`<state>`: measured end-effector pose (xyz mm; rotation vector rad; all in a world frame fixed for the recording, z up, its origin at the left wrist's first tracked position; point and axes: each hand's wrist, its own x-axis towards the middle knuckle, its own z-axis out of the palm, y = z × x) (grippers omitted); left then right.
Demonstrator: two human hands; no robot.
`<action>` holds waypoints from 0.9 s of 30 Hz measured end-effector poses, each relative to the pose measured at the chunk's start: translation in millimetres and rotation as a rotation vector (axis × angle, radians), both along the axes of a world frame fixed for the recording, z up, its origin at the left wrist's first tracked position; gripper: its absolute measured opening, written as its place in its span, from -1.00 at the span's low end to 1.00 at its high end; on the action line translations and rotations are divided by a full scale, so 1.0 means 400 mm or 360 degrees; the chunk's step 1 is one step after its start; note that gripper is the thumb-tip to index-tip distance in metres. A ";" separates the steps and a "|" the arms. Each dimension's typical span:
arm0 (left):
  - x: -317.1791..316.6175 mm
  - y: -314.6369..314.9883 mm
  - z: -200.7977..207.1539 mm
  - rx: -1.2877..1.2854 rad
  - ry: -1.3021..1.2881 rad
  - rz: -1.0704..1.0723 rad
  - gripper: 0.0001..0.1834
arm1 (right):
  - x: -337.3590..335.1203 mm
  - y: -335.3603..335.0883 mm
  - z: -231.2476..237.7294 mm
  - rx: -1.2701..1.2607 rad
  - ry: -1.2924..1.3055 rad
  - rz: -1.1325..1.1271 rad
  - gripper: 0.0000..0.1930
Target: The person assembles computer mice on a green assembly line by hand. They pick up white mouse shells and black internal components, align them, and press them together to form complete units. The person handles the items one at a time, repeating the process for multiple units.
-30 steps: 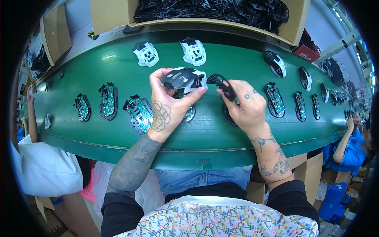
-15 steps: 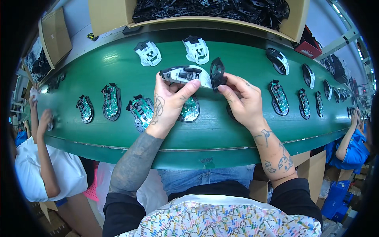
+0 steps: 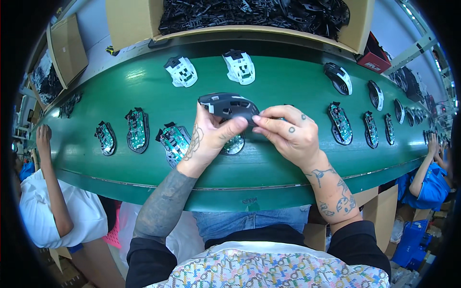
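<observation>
A computer mouse shell (image 3: 230,106) is held above the green work surface, its black side panel with cut-out openings facing me. My left hand (image 3: 209,141) is closed around its left part, thumb along the lower edge. At the shell's right end, the fingers of my right hand (image 3: 294,134) pinch the edge of the panel. Beneath my hands, a mouse base with a green circuit board (image 3: 235,146) is partly hidden. Another such base (image 3: 173,142) lies beside my left wrist. Two white mouse shells with black tips (image 3: 181,72) (image 3: 239,68) lie beyond the held shell.
More bases with circuit boards (image 3: 137,130) (image 3: 340,124) lie left and right on the green surface (image 3: 288,168). Black-and-white shells (image 3: 338,78) line the far right. A cardboard box (image 3: 132,21) of black plastic parts stands at the back. Co-workers' hands (image 3: 44,134) (image 3: 433,143) are at both sides.
The black side panel, apart in my right hand before, now lies against the shell's side. My right hand has moved left and down to the shell. The left co-worker's hands have shifted.
</observation>
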<state>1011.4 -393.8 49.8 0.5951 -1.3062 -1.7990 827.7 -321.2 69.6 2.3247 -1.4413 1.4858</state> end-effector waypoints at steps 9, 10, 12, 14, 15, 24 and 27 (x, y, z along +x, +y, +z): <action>0.017 0.013 0.037 0.0301 0.0134 0.0053 -0.42 | 0.040 0.005 0.002 0.0714 -0.1052 0.0151 -0.53; 0.017 0.012 0.034 0.0270 0.0116 0.0027 -0.41 | 0.038 0.005 -0.005 0.0857 -0.1164 0.0266 -0.52; 0.028 0.002 0.041 0.0133 -0.0088 -0.0025 -0.42 | 0.028 0.008 -0.021 0.1149 -0.1387 0.0507 -0.51; 0.030 0.002 0.042 0.0071 -0.0128 0.0014 -0.45 | 0.024 0.011 -0.018 0.1160 -0.1196 0.0455 -0.52; 0.034 0.003 0.044 0.0037 -0.0149 0.0030 -0.46 | 0.032 0.013 -0.012 0.1198 -0.1179 0.0405 -0.53; 0.035 -0.026 0.025 -0.0051 0.0140 0.0055 -0.50 | 0.054 -0.007 -0.004 0.1156 -0.1461 0.0547 -0.45; 0.052 -0.032 0.037 -0.0081 0.0035 -0.0051 -0.43 | 0.059 -0.021 0.000 0.1186 -0.1255 0.0466 -0.44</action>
